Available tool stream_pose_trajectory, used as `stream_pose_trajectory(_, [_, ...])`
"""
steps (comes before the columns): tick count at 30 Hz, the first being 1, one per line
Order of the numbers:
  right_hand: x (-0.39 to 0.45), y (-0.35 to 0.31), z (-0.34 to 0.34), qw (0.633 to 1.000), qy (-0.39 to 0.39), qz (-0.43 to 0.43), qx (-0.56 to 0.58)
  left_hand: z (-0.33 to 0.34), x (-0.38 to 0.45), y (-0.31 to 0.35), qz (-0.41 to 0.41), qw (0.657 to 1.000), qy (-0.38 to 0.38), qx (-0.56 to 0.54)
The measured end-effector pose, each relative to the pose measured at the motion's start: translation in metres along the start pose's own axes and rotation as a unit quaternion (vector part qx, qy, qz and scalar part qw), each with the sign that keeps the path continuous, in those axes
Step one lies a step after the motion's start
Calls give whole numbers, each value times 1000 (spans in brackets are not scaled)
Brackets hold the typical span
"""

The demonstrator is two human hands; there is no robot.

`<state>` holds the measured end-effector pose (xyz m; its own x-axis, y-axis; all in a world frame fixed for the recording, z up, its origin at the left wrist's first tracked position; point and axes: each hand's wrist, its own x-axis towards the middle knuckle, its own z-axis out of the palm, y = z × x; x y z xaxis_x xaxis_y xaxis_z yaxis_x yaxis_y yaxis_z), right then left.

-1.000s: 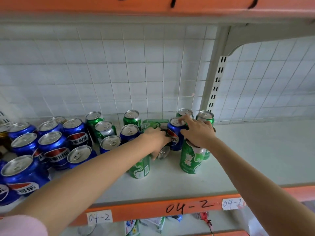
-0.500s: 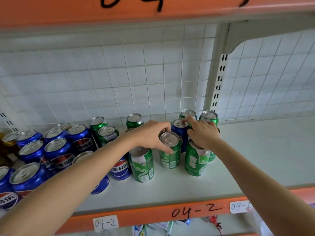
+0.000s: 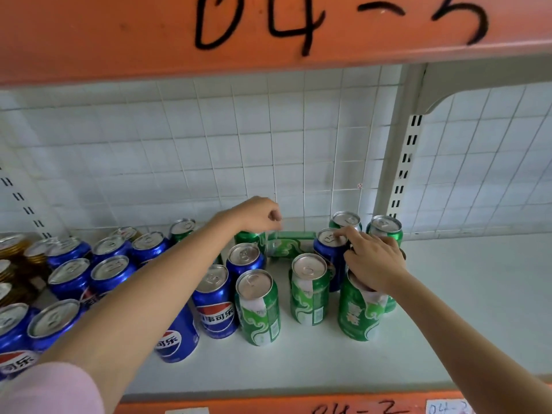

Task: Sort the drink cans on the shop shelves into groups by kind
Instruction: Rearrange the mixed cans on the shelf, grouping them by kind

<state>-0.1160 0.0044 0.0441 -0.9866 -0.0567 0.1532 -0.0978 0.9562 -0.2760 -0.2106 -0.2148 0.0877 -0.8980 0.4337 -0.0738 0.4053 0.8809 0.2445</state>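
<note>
The left hand [image 3: 257, 215] is up in the air near the back of the shelf [image 3: 466, 309], fingers curled and holding nothing. The right hand [image 3: 372, 261] rests on top of a green can [image 3: 358, 315], with fingers touching the top of a blue can [image 3: 330, 252] behind it. Two more green cans [image 3: 259, 307] [image 3: 309, 289] stand upright near the middle. One green can [image 3: 288, 248] lies on its side by the back edge. Many blue cans [image 3: 68, 276] crowd the left end, and some reach the front edge. The right end of the shelf has lots of room.
</note>
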Motion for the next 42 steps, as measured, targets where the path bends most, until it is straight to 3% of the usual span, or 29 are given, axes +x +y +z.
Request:
stream_pose_trajectory(4, [1, 1, 1, 1000, 1, 0, -1, 23, 25, -5, -34, 974, -63, 216])
stream_pose_trajectory(8, [2, 3, 2, 1000, 8, -5, -2, 37, 39, 6, -35, 950, -118, 286])
stream_pose_trajectory(13, [2, 3, 2, 1000, 8, -12, 1, 44, 45, 9, -24, 932, -99, 348])
stream_pose_trajectory(17, [3, 4, 2, 1000, 9, -14, 6, 38, 42, 4, -15, 962, -78, 261])
stream_pose_trajectory(21, [4, 5, 1, 1000, -2, -16, 5, 16, 34, 5, 27, 987, -8, 156])
stream_pose_trajectory(24, [4, 5, -1, 1000, -3, -16, 5, 11, 27, 14, 44, 984, 18, 170])
stream_pose_trajectory(33, [1, 4, -1, 1000, 2, -16, 8, 11, 10, 4, 1, 993, -38, 113])
stream_pose_trajectory(42, [-4, 2, -2, 999, 43, -1, 28, 18, -42, 42, 72, 995, 64, 22])
